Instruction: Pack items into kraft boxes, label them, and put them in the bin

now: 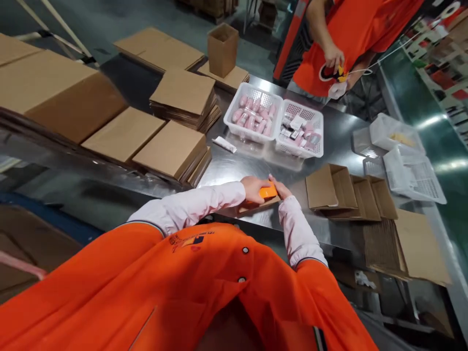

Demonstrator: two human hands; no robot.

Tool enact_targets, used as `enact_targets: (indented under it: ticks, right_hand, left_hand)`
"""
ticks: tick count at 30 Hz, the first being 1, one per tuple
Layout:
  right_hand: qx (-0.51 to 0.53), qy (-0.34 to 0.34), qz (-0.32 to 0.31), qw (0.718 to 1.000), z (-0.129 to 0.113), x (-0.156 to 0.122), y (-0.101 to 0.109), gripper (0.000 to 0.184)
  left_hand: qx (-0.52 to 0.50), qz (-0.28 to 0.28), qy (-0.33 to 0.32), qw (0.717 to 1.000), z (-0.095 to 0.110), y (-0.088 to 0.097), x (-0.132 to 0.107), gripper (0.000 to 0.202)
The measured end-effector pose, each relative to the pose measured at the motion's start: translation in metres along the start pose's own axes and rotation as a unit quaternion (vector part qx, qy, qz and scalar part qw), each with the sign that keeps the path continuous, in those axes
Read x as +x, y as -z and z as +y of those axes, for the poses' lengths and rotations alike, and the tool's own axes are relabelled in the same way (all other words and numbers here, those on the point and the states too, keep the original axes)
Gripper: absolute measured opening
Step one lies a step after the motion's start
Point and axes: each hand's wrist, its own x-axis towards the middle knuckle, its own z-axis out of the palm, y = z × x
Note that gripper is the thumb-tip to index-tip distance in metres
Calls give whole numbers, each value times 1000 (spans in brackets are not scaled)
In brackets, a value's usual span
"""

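My left hand (pixel 251 187) is closed round a small orange tool (pixel 268 191) that rests on a flat piece of cardboard (pixel 256 206) at the near edge of the steel table (pixel 329 141). My right hand (pixel 280 187) presses against the same orange tool from the right, fingers curled on it. Both arms wear pale pink sleeves under an orange vest. What the tool is exactly I cannot make out.
Two white baskets (pixel 252 113) (pixel 300 127) of pink items stand mid-table, a white tube (pixel 224 144) beside them. Open small cartons (pixel 331 187) lie right, empty baskets (pixel 413 173) beyond. Flat cardboard stacks (pixel 171 148) lie left. Another person in orange (pixel 347 39) stands opposite.
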Motion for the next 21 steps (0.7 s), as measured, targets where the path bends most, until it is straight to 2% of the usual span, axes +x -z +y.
enact_targets:
  ticks: [2,4,8,10,12,14,17,19,21]
  right_hand:
    - [-102,35,68,992,0,-1,-2,59]
    - [-200,35,123,971,1,-2,-2,66]
    - [-272,9,156,949,0,-2,-1,78]
    - [-276,3,154,949,0,-1,-1,80]
    - [-274,2,158,949,1,1,-1,80]
    - [-269,4,156,950,3,3,0,81]
    - [-266,8,142,953,6,6,2,80]
    - [-268,10,133,954,9,7,3,80]
    - [-258,3,130,957,10,10,4,82]
  left_hand:
    - [7,-3,5,1000,2,5,-7,79]
    - [13,-18,18,1000,-6,12,-27,78]
    - [14,-80,51,995,-49,17,-105,79]
    - [17,-96,91,991,-74,10,-146,76]
    - [11,-92,117,989,-89,-4,-169,76]
    - [13,-86,110,990,-91,-19,-167,76]
    - [39,-102,75,991,-77,-33,-134,70]
    - [56,-116,59,990,-64,-37,-111,64]
    - [69,-117,49,990,-54,-40,-98,60]
